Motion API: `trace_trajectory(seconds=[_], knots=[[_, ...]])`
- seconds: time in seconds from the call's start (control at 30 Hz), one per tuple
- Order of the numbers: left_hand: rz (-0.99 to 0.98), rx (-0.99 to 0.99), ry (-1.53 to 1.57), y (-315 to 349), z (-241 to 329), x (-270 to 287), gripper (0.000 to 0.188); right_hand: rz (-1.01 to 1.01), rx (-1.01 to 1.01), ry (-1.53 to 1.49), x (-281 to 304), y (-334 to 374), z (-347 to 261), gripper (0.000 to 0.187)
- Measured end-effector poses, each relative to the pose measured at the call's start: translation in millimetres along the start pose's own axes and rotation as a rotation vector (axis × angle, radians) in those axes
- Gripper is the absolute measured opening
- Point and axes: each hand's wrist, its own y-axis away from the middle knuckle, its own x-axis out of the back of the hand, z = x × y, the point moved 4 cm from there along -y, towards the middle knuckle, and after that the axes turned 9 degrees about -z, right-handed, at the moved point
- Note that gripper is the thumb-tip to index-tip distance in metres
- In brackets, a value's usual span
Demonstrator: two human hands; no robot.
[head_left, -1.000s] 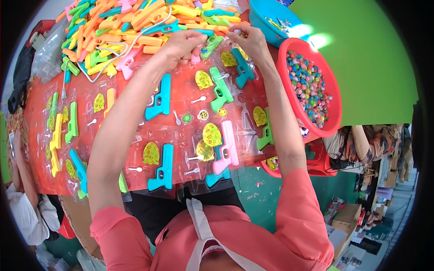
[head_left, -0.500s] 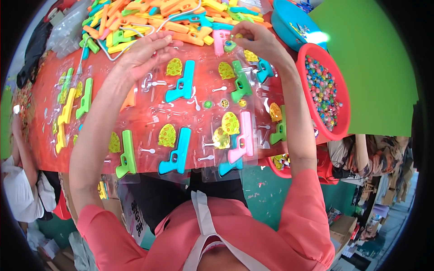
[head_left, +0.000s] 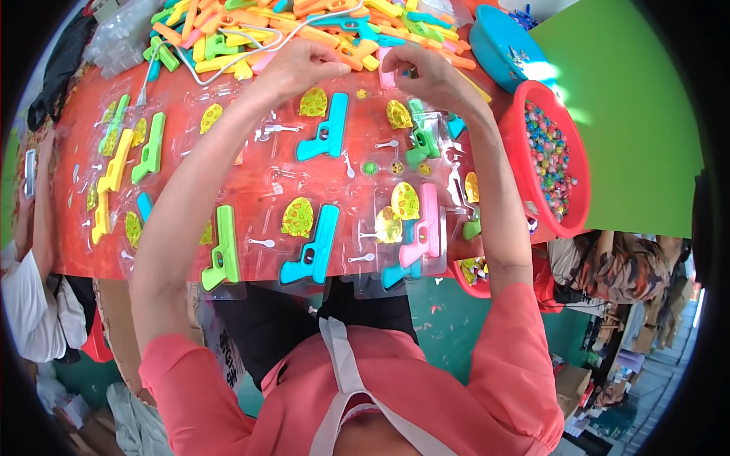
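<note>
My left hand [head_left: 308, 67] is over the far middle of the red table, its fingers drawn together in a pinch; what they hold, if anything, is hidden. A small yellow ball [head_left: 361, 94] lies in a clear tray just below its fingertips. To its right, my right hand [head_left: 430, 74] is curled with thumb and finger pinched beside a pink toy gun [head_left: 388, 70]; its contents are hidden. Below the hands, clear plastic trays hold a blue toy gun [head_left: 323, 128], a green toy gun [head_left: 420, 144], yellow patterned egg-shaped pieces [head_left: 313, 102], small white spoons [head_left: 386, 144] and small balls [head_left: 369, 168].
A pile of colourful toy guns [head_left: 296, 30] covers the table's far side, a white cord [head_left: 228, 77] across it. At right stand a red basin [head_left: 584, 199] of colourful balls and a blue basin [head_left: 487, 45]. Other people sit at left and right; one holds a phone [head_left: 30, 173].
My left hand has moved right and farther away, its spread fingers now drawn together. My right hand has shifted slightly right and down; the small balls seen at its fingertips are now hidden.
</note>
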Motion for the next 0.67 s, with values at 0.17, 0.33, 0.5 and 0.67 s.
trace_trajectory(seconds=[0.17, 0.33, 0.5, 0.67], knots=[[-0.019, -0.015, 0.034, -13, 2, -10, 0.031, 0.004, 0.007, -0.002, -10, -2, 8, 0.015], [-0.185, 0.138, 0.573, 7, -12, -3, 0.029, 0.172, 0.009, 0.128, 3, 16, -1, 0.017], [-0.065, 0.107, 0.538, 26, -30, 20, 0.024, 0.386, -0.181, 0.257, 81, 115, -29, 0.014], [0.061, -0.041, 0.114, 20, -9, 30, 0.03, 0.076, -0.684, 0.296, 123, 242, 66, 0.022]])
